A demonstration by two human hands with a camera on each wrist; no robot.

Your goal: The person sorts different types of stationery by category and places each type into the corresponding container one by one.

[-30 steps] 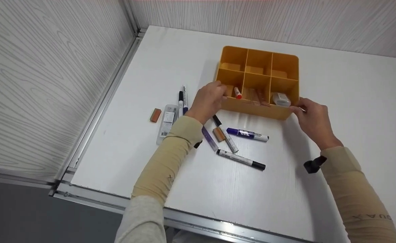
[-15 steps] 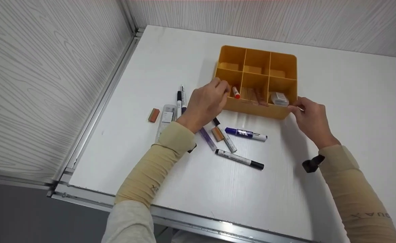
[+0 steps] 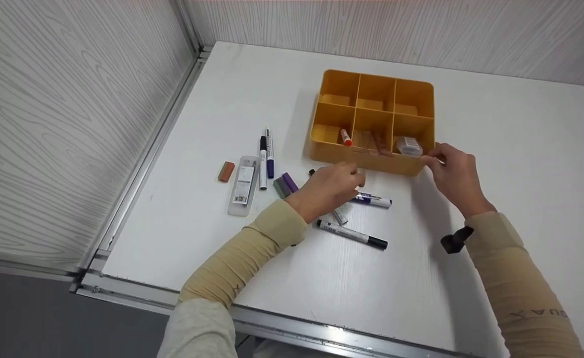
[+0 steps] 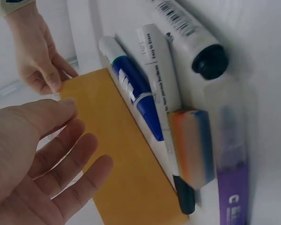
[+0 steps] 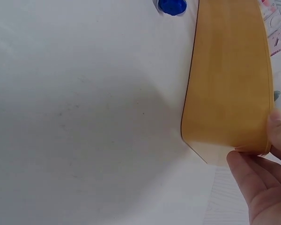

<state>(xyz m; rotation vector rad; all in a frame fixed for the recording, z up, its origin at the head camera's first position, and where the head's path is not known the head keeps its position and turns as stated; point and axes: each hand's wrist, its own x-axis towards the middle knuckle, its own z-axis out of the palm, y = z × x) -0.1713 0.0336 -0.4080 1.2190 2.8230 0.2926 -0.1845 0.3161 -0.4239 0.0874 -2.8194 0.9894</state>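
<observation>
Head view: A person's left hand (image 3: pixel 328 190) has come off the near left corner of an orange 6-compartment box (image 3: pixel 391 165) and now hangs above the loose pens on the white bench (image 3: pixel 411 293). Its fingers, shown in the left wrist view before the box's near wall, stand apart and grasp nothing. The right hand (image 3: pixel 453 174) pinches the near right corner, as it did a moment earlier, so the box rests on the bench with only 1 hand steadying it. A red-ended marker (image 3: pixel 345 137) leans in the near left compartment; a clear case (image 3: pixel 409 146) sits in the near right. With nothing in the left hand, work appears to have shifted from the box to the pieces outside it: a blue marker (image 3: pixel 374 200) partly hidden by the fingers, a black-capped marker (image 3: pixel 351 234) nearer the person, and an orange-and-blue block (image 4: pixel 193 147) touching a white marker (image 4: pixel 159 79).
</observation>
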